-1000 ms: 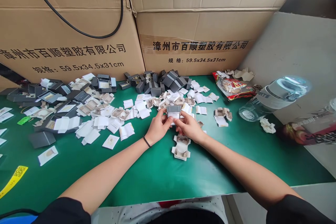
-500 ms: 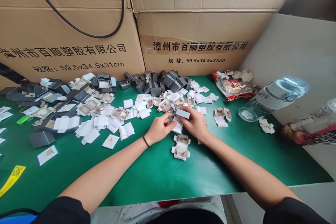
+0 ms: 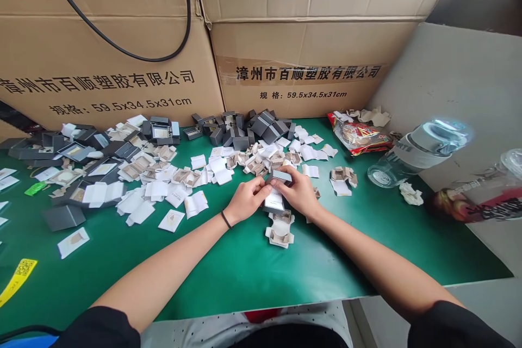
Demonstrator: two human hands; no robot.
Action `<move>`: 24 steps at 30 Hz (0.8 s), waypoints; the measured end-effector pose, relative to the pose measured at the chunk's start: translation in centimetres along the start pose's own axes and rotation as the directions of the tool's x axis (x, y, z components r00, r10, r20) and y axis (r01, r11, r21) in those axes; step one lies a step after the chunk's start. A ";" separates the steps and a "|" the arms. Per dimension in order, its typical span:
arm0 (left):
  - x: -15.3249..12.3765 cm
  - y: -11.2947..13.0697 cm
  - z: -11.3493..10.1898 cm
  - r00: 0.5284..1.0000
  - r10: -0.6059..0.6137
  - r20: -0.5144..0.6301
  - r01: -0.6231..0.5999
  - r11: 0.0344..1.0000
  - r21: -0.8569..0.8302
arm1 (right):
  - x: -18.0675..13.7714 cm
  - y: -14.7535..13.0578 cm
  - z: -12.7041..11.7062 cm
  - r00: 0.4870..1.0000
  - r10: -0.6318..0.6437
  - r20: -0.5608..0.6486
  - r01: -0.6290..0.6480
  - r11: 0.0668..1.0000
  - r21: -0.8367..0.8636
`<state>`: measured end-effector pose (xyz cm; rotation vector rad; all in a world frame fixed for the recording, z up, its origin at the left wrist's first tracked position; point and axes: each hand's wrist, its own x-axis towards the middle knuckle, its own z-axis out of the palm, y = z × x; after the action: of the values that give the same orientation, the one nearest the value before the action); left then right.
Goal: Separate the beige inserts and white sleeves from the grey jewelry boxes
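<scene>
Unfolded cardboard (image 3: 280, 234) and papers (image 3: 221, 175) lie near the held box (image 3: 281, 176).

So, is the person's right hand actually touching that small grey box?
Touching. The head view shows the right hand with its thumb pressed against the small grey box.
</scene>
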<state>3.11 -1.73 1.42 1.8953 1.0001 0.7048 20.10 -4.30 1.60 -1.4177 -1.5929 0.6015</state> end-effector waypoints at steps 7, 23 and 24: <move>0.0 0.1 -0.1 0.999 -0.008 0.042 0.006 0.998 0.055 | -0.2 -0.2 -0.3 0.994 -0.056 -0.096 0.063 0.996 0.070; -0.4 -0.9 -0.1 0.997 0.034 0.072 -0.027 0.994 -0.106 | -0.3 0.2 0.4 0.993 -0.085 0.086 0.082 0.996 0.046; -0.4 -1.0 -0.1 0.997 0.034 0.074 -0.026 0.994 -0.110 | -0.4 0.0 0.3 0.992 -0.093 0.085 0.093 0.996 0.010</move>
<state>2.51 -1.70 0.56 1.8315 0.8701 0.6855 19.86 -4.58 1.35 -1.3208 -1.7133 0.6188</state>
